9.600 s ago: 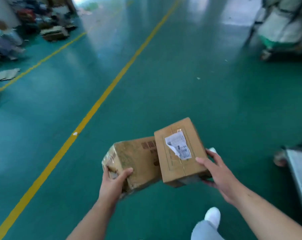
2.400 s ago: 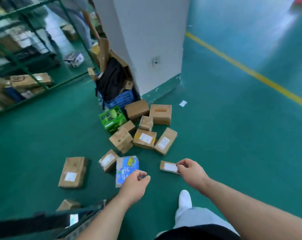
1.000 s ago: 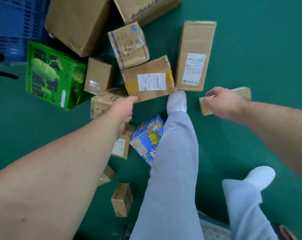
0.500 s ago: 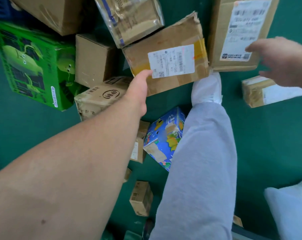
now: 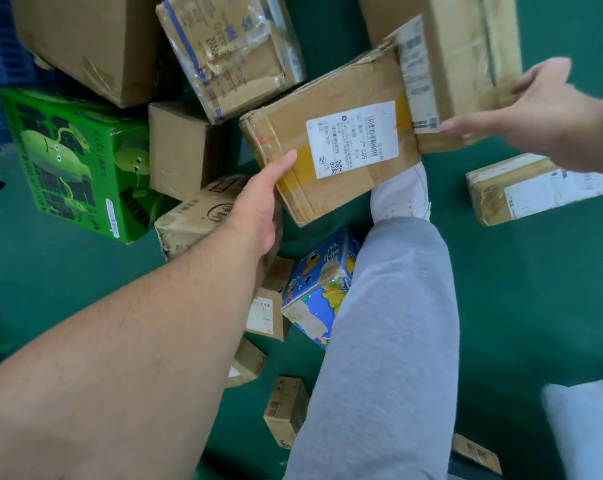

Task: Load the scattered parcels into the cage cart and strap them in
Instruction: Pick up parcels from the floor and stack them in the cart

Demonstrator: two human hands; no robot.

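The labelled parcel [image 5: 331,147] lay in the middle of the heap on the green floor [image 5: 518,289]. Its long axis ran from lower left to upper right in my view, and its white shipping label faced up at me. Its near right corner sat over the toe of the white shoe [image 5: 402,195], and its far right end butted against the long parcel [image 5: 466,53]. The left hand [image 5: 258,206] held its near left end, with the thumb pressed flat on the top face beside the yellow tape and the fingers tucked out of sight beneath. The right hand [image 5: 549,116] was spread wide at the near end of the long parcel, thumb along the bottom edge and fingers up the side. It was blurred, so I could not tell whether it gripped. A green box [image 5: 68,161] stood off to the left and a blue carton [image 5: 322,289] lay by the knee.
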